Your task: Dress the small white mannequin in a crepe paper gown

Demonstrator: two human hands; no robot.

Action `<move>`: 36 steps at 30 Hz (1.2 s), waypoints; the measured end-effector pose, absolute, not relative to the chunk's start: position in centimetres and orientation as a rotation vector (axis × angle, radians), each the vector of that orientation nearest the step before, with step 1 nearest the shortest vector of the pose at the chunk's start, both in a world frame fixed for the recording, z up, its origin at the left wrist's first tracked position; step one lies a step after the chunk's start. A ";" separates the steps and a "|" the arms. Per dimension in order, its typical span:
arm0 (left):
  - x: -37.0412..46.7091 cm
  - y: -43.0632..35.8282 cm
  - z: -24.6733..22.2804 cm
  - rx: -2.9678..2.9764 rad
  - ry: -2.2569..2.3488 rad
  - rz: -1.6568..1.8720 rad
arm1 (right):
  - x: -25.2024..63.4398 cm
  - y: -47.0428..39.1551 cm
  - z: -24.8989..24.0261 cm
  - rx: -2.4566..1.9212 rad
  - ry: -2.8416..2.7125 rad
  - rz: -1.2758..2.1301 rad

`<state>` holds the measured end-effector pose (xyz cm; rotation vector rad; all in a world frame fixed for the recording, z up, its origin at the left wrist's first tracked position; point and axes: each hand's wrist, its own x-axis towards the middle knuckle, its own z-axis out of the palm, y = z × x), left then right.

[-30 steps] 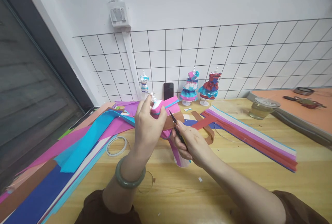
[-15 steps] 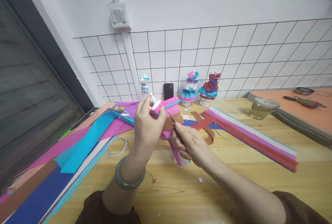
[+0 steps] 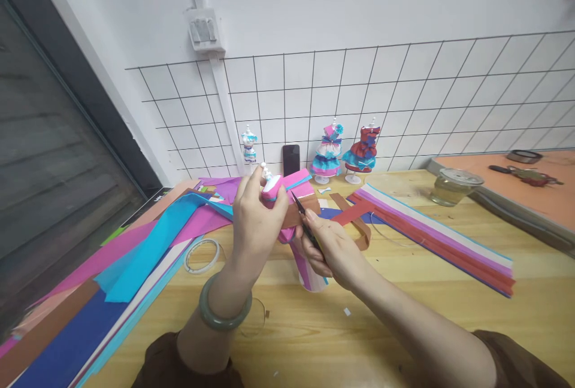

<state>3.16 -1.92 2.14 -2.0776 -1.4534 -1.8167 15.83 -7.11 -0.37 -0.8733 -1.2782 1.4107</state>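
A small white mannequin (image 3: 271,183) wrapped in pink paper leans in my left hand (image 3: 258,214), whose fingers and thumb close around its upper part. Pink and blue strips and a brown strip (image 3: 309,203) stick out to its right. My right hand (image 3: 327,250) grips a dark pointed tool (image 3: 309,233), probably tweezers or small scissors; its tip rests by the pink and brown paper. The mannequin's lower part and striped base (image 3: 309,274) hang below the hands, partly hidden by my right fingers.
Three dressed mannequins (image 3: 327,154) and a phone (image 3: 291,160) stand by the wall. Coloured paper strips (image 3: 72,334) lie at left, more strips (image 3: 440,238) at right. A tape roll (image 3: 202,256) is left of my hands; a glass jar (image 3: 456,186) sits at the right.
The dark tool's tip has shifted slightly against the paper, and the brown strip's upper edge shows a pale line. Both hands keep their hold.
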 end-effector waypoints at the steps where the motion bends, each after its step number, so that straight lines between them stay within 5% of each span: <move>1: 3.2 -2.0 2.2 -2.087 -1.451 -1.809 | 15.8 -7.1 -0.3 -0.876 -1.279 1.406; 36: 3.6 -2.7 2.3 -2.088 -1.442 -1.829 | 16.2 -7.0 -0.1 -0.901 -1.319 1.358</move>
